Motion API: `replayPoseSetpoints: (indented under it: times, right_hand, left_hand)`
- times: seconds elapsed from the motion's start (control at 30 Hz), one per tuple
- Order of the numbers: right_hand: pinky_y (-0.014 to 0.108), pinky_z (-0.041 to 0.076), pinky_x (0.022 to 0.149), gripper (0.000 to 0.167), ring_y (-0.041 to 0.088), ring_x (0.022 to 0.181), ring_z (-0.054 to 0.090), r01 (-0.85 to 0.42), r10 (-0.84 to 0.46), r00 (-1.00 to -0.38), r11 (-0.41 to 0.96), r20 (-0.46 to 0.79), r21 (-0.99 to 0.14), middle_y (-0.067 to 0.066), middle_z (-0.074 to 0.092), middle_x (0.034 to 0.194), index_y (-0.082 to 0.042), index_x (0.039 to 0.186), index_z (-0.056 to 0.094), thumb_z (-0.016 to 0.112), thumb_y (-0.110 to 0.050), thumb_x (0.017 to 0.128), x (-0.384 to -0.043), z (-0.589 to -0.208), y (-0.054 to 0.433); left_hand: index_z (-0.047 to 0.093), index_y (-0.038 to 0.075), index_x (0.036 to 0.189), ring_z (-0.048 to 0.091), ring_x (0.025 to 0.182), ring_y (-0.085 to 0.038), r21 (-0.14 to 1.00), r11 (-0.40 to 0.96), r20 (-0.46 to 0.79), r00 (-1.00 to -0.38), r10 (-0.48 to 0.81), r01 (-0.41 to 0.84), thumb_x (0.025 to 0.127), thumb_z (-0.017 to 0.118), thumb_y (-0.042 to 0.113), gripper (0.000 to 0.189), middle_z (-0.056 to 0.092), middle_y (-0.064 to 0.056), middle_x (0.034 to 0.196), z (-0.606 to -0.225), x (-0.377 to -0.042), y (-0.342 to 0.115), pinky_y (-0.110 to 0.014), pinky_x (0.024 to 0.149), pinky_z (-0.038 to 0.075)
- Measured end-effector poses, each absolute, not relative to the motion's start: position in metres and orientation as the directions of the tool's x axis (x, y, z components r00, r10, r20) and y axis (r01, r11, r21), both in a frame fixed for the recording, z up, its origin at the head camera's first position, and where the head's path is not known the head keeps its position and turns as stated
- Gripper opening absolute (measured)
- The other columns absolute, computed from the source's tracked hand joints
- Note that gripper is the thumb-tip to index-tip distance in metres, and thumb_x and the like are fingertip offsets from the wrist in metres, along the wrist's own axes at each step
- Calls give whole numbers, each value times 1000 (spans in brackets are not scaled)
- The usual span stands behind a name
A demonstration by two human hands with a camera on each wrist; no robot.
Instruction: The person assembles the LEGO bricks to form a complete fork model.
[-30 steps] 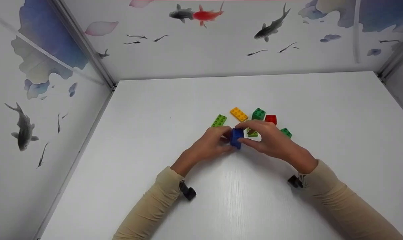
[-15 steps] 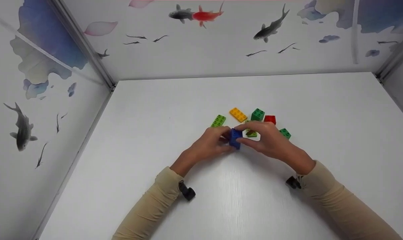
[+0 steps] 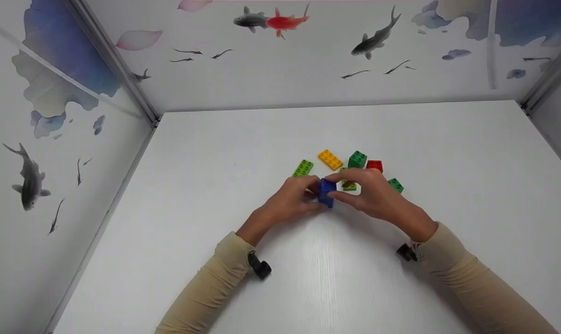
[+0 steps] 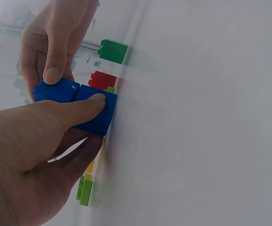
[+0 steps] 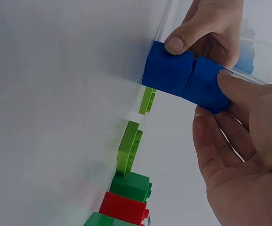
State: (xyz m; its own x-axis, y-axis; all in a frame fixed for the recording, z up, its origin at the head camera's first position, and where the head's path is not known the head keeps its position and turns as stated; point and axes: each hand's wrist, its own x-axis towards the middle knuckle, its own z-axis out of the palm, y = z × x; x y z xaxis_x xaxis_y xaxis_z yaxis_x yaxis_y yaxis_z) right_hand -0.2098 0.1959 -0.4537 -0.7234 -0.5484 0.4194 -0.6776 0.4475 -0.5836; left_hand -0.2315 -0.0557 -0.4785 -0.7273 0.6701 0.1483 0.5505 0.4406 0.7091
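Two blue toy bricks stand one on top of the other on the white table. My left hand (image 3: 292, 197) grips the lower blue brick (image 5: 166, 70), thumb on its near face. The upper blue brick (image 5: 204, 87) is pinched between the thumb and fingers of my right hand (image 3: 373, 190). A thin seam, slightly wider at one end, runs between the two bricks in the right wrist view, and the upper one leans a little. Just past my left fingers lies a light green flat brick (image 3: 303, 168). Another light green brick (image 3: 349, 186) is partly hidden behind my right hand.
Beyond the hands lie a yellow flat brick (image 3: 330, 159), a dark green brick (image 3: 357, 159) and a red brick (image 3: 375, 166). A second dark green brick (image 3: 396, 185) sits right of my right hand. Printed walls (image 3: 280, 69) bound the white table (image 3: 206, 153) at the back and sides.
Both hands keep their hold on the stacked blue bricks with almost no motion. The whole head view has slid slightly to the left.
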Motion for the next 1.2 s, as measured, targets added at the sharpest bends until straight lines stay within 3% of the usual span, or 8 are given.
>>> replayPoseSetpoints:
  times: [1.2]
  right_hand:
    - [43, 68, 87, 41, 29, 102, 80, -690, -587, -714, 503, 381, -520, 10, 82, 123, -6, 128, 79, 90, -10, 89, -207, -444, 191]
  left_hand:
    - [68, 7, 130, 75, 116, -17, 724, 445, 130, -738, 662, 527, 98, 82, 16, 36, 75, -7, 123, -480, -232, -57, -25, 101, 61]
